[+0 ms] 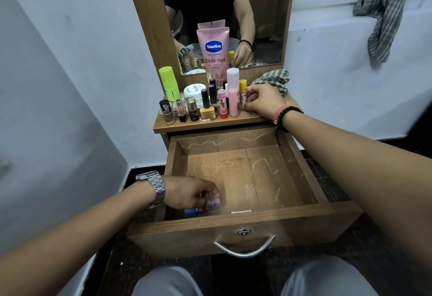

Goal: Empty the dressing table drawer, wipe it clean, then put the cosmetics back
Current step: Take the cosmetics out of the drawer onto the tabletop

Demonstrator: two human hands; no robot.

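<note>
Head view: drawer (245, 174) nearly emptied; left hand (194, 194) pinches last item (215, 203), right hand (263, 100) grips yellow-capped tube (243, 91); wiping and restocking remain.

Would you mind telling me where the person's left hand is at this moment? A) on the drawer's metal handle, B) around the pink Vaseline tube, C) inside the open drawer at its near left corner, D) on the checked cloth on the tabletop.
C: the left hand reaches into the open drawer at its near left corner, fingers on small items there.
</note>
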